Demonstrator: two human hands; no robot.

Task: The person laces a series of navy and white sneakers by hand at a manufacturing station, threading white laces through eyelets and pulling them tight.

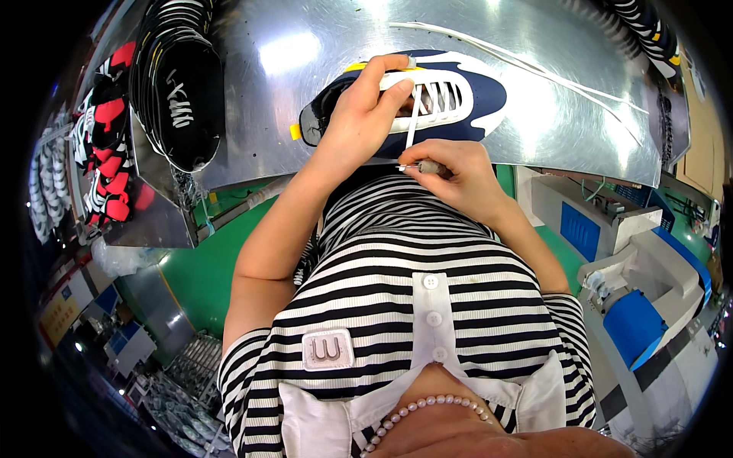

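Note:
A navy, white and yellow sneaker upper (489, 95) lies on its side on the metal table, toe to the right, with white lacing across part of its eyelets. My left hand (365, 114) is closed on the upper near its collar, with thumb and fingers at the lacing edge. My right hand (462, 172), just off the table's near edge, grips a small hook tool with a wooden handle (434, 168). A taut white lace (413, 130) runs from the eyelets down to the tool's metal tip, close to the right fingertips. Exactly how the lace meets the tip is too small to tell.
Loose white laces (527, 65) stretch across the metal table (298, 91) at the right. A stack of black uppers (187, 114) stands at the left, beside red, white and black pieces (111, 168). More striped uppers (649, 30) sit far right. A blue and white machine (637, 320) stands lower right.

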